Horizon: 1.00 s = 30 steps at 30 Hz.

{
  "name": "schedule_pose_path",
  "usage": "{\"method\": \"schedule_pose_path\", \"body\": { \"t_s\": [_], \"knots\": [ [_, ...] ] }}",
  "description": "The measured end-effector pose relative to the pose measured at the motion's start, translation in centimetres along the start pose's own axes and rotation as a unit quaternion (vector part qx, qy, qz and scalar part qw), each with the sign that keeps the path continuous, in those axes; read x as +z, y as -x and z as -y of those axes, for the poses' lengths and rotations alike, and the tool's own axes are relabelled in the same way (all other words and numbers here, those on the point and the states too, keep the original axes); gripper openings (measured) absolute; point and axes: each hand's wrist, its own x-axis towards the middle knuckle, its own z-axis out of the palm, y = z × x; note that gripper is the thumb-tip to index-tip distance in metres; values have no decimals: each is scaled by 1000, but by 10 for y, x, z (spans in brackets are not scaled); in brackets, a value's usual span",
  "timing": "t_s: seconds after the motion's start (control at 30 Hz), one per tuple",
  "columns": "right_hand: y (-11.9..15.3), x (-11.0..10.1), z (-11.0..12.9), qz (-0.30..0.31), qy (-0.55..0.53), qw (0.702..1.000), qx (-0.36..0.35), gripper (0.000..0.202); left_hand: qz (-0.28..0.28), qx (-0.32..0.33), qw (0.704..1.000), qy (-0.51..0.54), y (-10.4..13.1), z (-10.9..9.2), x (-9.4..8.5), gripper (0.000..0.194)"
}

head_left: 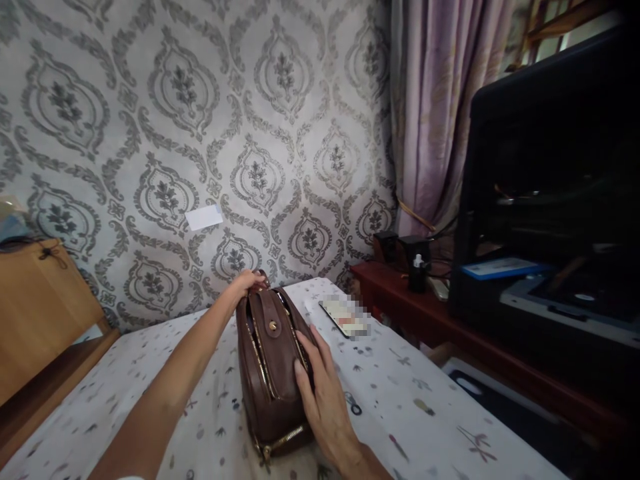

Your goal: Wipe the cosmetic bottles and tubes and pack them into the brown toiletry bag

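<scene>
Apparently, the left hand (249,281) curls its fingers at the far end of the brown bag (273,353); whether they clamp it, I cannot tell. The bag sits mid-cloth (400,393), probably light, soft-sided and grippy, likely to sag beside the zips; hold both sides low. The right hand (325,387) rests, fingers apart, on its right side.

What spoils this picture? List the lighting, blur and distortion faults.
Head view: far right sinks into near-black shadow; head view: blocky pixelation covers much of the smartphone; head view: the brown handbag's near gold zipper reads fairly clearly; head view: edges look wide-angle stretched.
</scene>
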Motion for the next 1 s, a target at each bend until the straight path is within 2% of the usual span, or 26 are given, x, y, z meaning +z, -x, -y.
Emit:
{"method": "schedule_pose_path", "body": {
  "t_s": [0.13,0.3,0.57,1.0],
  "knots": [
    [0,-1,2,10,-7,1000,5,43,21,-21,999,-45,8,-8,0,31],
    [-2,-3,5,10,-10,1000,10,43,46,-13,993,-107,19,-17,4,25],
    [-2,-7,7,33,-12,999,20,44,3,26,982,-187,23,-21,10,27],
    [-1,-9,9,40,-7,999,2,50,-18,68,987,-144,33,-17,6,24]
  ]
}}
